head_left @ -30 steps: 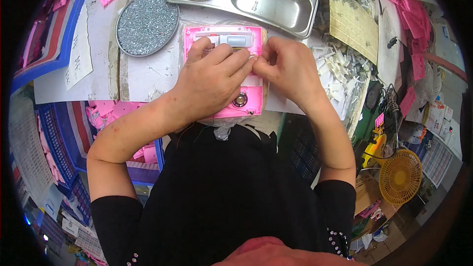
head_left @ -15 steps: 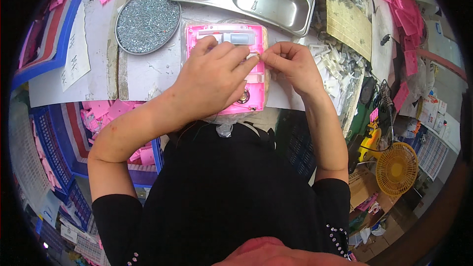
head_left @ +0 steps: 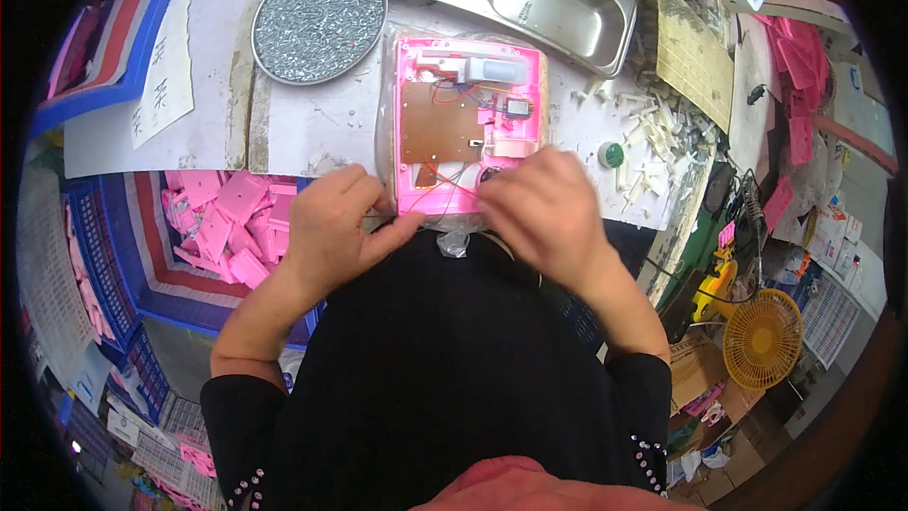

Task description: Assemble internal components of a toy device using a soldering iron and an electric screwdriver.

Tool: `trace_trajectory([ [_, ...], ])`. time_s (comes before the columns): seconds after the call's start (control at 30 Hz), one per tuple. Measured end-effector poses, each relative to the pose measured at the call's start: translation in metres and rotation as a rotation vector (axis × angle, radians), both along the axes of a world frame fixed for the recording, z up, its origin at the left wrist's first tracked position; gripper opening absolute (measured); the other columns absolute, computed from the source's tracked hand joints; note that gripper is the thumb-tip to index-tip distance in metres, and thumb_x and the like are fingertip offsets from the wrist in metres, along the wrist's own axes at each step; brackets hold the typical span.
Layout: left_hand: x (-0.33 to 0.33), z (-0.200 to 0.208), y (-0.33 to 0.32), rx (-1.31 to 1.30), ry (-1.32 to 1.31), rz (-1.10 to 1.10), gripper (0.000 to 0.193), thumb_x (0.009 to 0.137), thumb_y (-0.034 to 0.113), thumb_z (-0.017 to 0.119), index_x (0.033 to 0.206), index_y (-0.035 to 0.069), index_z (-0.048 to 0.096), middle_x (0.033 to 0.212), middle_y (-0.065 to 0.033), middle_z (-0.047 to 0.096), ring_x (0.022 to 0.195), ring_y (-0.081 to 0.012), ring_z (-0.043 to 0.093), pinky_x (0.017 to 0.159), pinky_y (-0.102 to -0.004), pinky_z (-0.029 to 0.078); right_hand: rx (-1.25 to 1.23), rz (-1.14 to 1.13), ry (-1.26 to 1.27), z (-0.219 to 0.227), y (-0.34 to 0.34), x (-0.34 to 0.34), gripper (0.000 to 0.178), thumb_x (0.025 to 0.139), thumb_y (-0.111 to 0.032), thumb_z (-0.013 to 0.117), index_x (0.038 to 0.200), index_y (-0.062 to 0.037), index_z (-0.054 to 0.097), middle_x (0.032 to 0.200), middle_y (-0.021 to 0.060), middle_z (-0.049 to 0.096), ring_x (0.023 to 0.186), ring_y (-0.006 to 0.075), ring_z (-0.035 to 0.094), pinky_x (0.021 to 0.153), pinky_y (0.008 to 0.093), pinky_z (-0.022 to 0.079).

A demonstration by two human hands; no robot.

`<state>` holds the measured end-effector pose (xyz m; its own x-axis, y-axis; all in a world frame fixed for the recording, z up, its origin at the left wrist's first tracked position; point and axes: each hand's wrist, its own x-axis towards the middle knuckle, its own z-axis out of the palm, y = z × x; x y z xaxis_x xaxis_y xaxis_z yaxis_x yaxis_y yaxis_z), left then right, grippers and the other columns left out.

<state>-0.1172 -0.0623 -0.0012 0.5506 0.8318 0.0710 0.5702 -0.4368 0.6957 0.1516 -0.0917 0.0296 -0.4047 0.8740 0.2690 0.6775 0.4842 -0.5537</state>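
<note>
A pink plastic casing (head_left: 403, 191) lies open on a plastic-wrapped pad. Inside it are a brown circuit board (head_left: 437, 123), a pale grey block (head_left: 497, 70), a small metal-sided part (head_left: 518, 108) and thin red and dark wires (head_left: 445, 178). My left hand (head_left: 333, 227) is at the casing's lower left corner, fingers curled beside it and thumb against its edge. Over the lower right corner is my right hand (head_left: 547, 213), smeared by motion. Red wires run toward its fingertips; whether it pinches them cannot be made out.
A round tray of small screws (head_left: 322, 24) and a steel compartment tray (head_left: 492, 2) stand beyond the casing. White plastic pieces (head_left: 653, 147) and a small green-topped round item (head_left: 612, 154) lie to the right. Left, a blue crate (head_left: 142, 255) holds pink parts. A yellow fan (head_left: 762, 339) is lower right.
Both hands have drawn back toward me from the casing's upper part to its lower corners. The circuit board and wires now show. The view has shifted slightly.
</note>
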Motion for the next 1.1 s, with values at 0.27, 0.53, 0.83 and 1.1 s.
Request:
trace_trajectory([
  [0.27,-0.002,-0.025,-0.031,-0.382,-0.134,-0.091,0.026,0.090,0.027,0.076,0.085,0.003,0.068,0.070,-0.0138,0.058,0.065,-0.0347,0.061,0.060,-0.0455,0.046,0.057,0.076,-0.040,-0.017,0.003,-0.055,0.019,0.079,-0.011,0.074,0.097,-0.0079,0.069,0.086,0.0029,0.064,0.083,0.0230,0.059,0.072,0.0375,0.044],
  [0.53,-0.010,-0.034,-0.043,-0.300,-0.240,-0.075,0.016,0.094,0.016,0.066,0.086,0.003,0.063,0.079,-0.0158,0.063,0.073,-0.0373,0.065,0.065,-0.0460,0.051,0.071,0.028,0.073,-0.033,-0.004,-0.060,0.023,0.079,-0.009,0.078,0.101,-0.0075,0.070,0.095,0.0047,0.067,0.085,0.0245,0.059,0.073,0.0388,0.044],
  [0.83,0.003,-0.080,-0.058,-0.087,0.109,-0.187,0.015,0.088,0.018,0.067,0.085,0.004,0.070,0.079,-0.0155,0.067,0.074,-0.0361,0.068,0.067,-0.0477,0.057,0.086,-0.004,-0.010,-0.035,-0.012,-0.063,0.028,0.073,-0.014,0.084,0.094,-0.0093,0.067,0.098,0.0049,0.066,0.088,0.0263,0.059,0.075,0.0411,0.043],
  [1.1,0.002,-0.082,-0.043,-0.143,0.292,-0.245,0.017,0.089,0.018,0.066,0.084,0.002,0.070,0.078,-0.0193,0.068,0.077,-0.0391,0.069,0.069,-0.0507,0.057,0.062,-0.024,-0.136,-0.039,-0.012,-0.063,0.031,0.070,-0.021,0.085,0.090,-0.0114,0.062,0.098,0.0044,0.063,0.089,0.0255,0.056,0.078,0.0422,0.040],
])
